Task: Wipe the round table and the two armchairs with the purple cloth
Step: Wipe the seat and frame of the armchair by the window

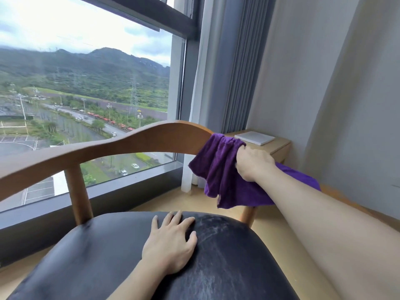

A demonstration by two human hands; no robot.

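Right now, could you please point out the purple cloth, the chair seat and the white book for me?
purple cloth (pixel 218 169): head view, on its hanging folds.
chair seat (pixel 227 256): head view, on the scuffed dark cushion.
white book (pixel 254 137): head view, on its top cover.

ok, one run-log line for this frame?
phase: wiping armchair rail | right hand: grips purple cloth on rail | left hand: flat on seat

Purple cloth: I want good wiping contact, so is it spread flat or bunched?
Bunched. The right hand grips the purple cloth gathered over the armchair's wooden rail, loose folds hanging below.
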